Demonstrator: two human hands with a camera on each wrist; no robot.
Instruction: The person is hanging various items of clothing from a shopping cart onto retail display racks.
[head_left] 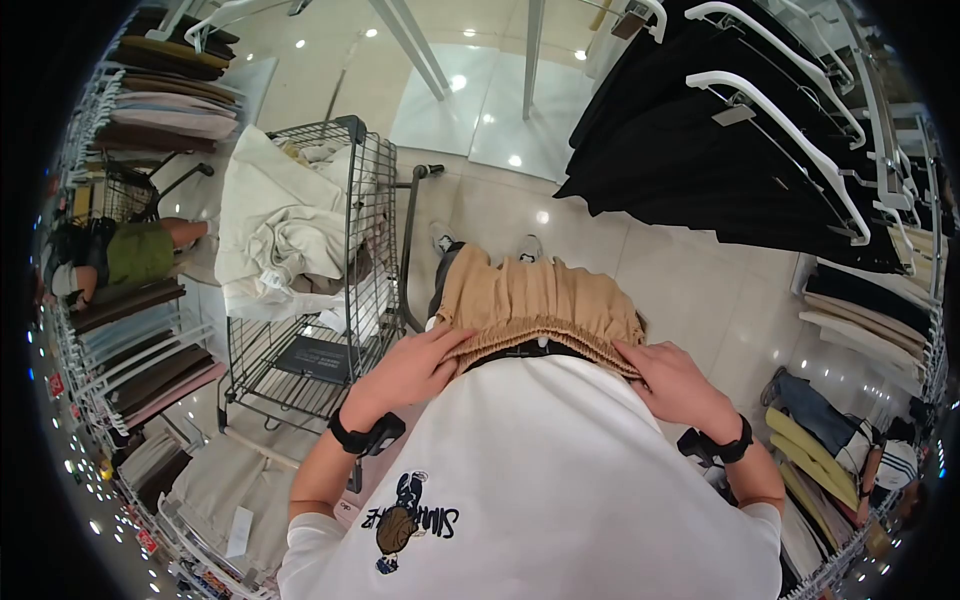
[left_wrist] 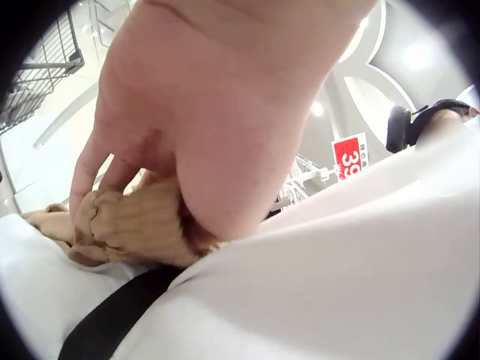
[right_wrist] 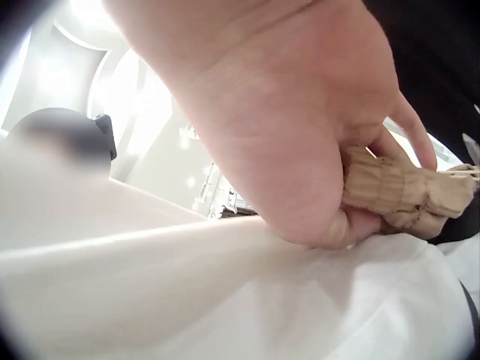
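A tan garment with a gathered elastic waistband (head_left: 545, 295) is held up at the front of the wearer's waist, below a white T-shirt (head_left: 560, 450). My left hand (head_left: 415, 362) grips one side of the waistband, its thumb tucked inside and fingers outside. At the opposite side, my right hand (head_left: 680, 380) pinches the band between thumb and fingers. Bunched tan cloth (left_wrist: 139, 221) shows under the left hand in the left wrist view. The right wrist view has the ribbed band (right_wrist: 390, 187) between the right thumb and fingers. Both wrists wear black straps.
A wire shopping cart (head_left: 375, 215) with cream clothes (head_left: 280, 220) stands to the left. Black garments (head_left: 680, 140) hang on white hangers at the upper right. Racks of folded clothes (head_left: 165, 100) line both sides. Another person in olive shorts (head_left: 140, 258) is at far left.
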